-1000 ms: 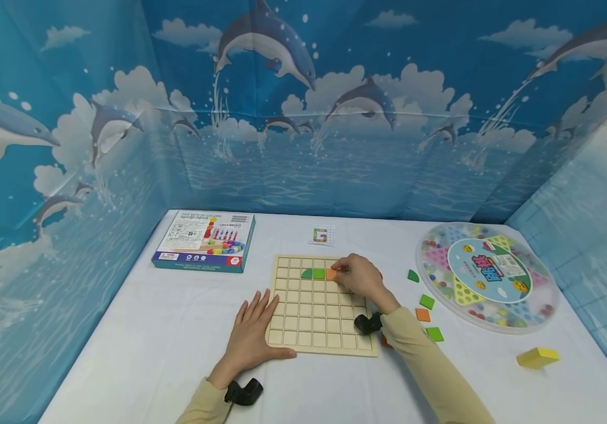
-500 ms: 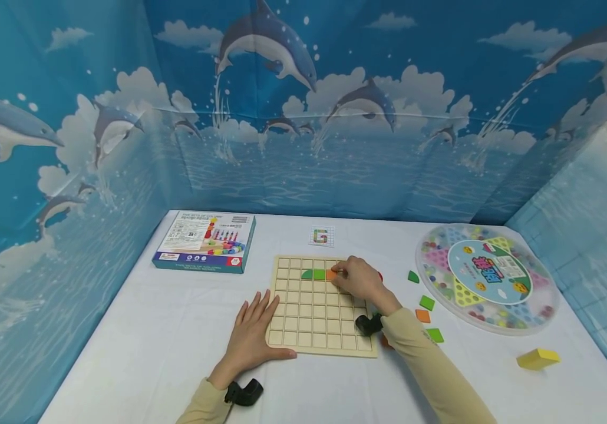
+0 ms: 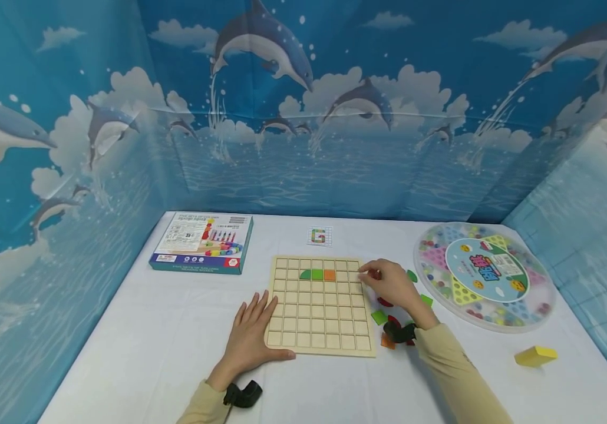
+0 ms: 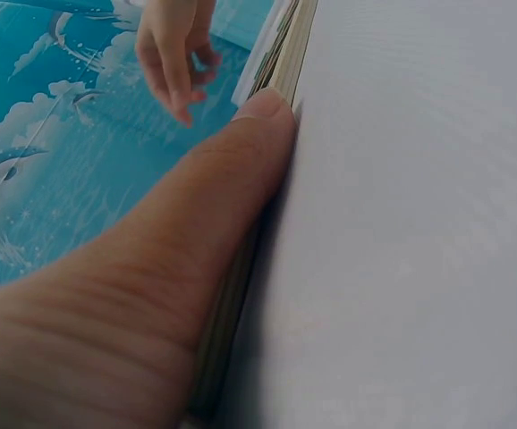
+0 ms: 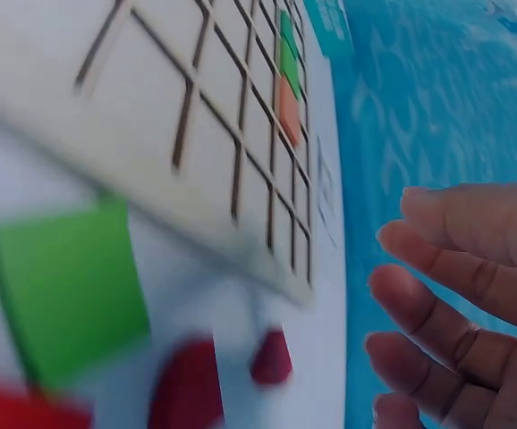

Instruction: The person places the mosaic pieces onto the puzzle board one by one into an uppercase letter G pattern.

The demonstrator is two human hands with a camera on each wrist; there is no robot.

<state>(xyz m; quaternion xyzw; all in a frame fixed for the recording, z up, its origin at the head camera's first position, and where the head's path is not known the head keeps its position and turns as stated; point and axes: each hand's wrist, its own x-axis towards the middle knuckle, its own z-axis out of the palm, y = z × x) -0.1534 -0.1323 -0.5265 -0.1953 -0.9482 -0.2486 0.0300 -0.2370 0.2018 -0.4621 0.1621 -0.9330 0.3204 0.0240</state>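
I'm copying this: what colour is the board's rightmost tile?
That tile is orange, clearest in the head view.

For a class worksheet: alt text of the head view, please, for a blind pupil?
A left hand rests against a gridded board holding two green pieces and an orange square; the right hand is near the board's far right corner.

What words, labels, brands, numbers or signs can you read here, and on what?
"G": coloured letter shape on the small card.
"FIVE SETS OF": on the flat box; its other print is too small or blurred.
Too blurred to quote: the large characters and small print on the round case.
Wrist views: nothing readable.
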